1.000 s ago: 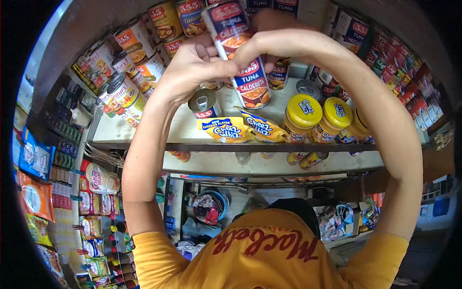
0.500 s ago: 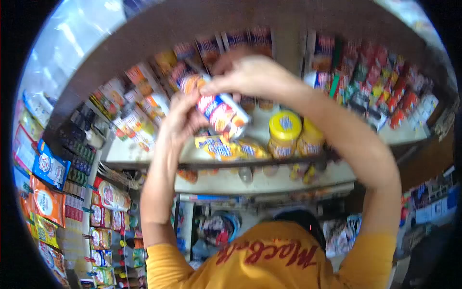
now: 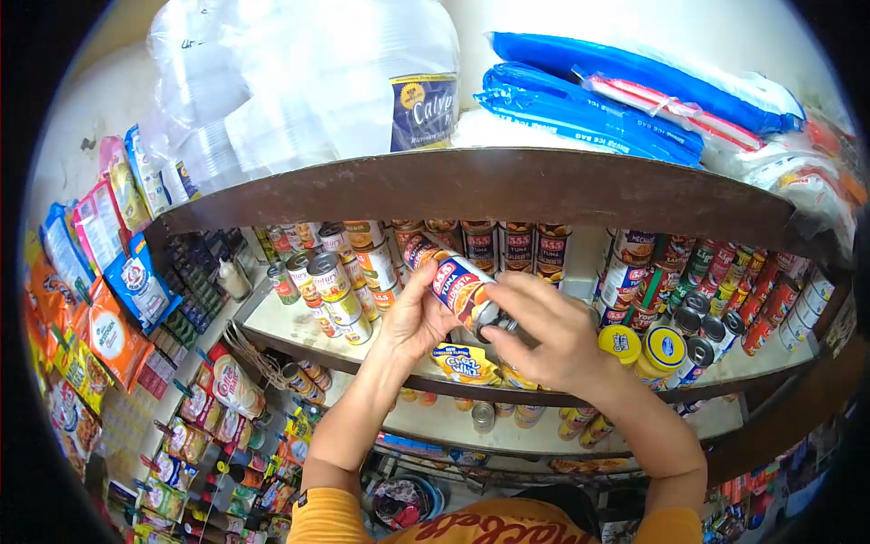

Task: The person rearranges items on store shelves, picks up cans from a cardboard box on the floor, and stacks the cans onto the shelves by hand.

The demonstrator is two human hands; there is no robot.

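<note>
My left hand [image 3: 419, 317] is wrapped round the 555 Tuna Caldereta cans [image 3: 462, 292], stacked end to end and tilted above the shelf. My right hand [image 3: 544, 331] is at their lower right end, fingers curved against the can's end. Just below the cans a yellow Cheez Whiz pouch [image 3: 465, 364] lies at the shelf edge, with a second one partly hidden by my right hand. Behind stand upright tuna cans [image 3: 517, 249]. Right of my right hand are yellow-lidded jars [image 3: 662, 350].
Century cans [image 3: 333, 290] stand at the left of the shelf [image 3: 290, 317]. A dark wooden beam [image 3: 471, 181] crosses above, with plastic-wrapped containers [image 3: 299, 82] and blue ice bag packs [image 3: 589, 100] on top. Hanging sachets [image 3: 113, 335] line the left side.
The view has tilted up, showing the top shelf. The cans have come down and turned diagonal in my left hand. My right hand has moved from their upper part to their lower end.
</note>
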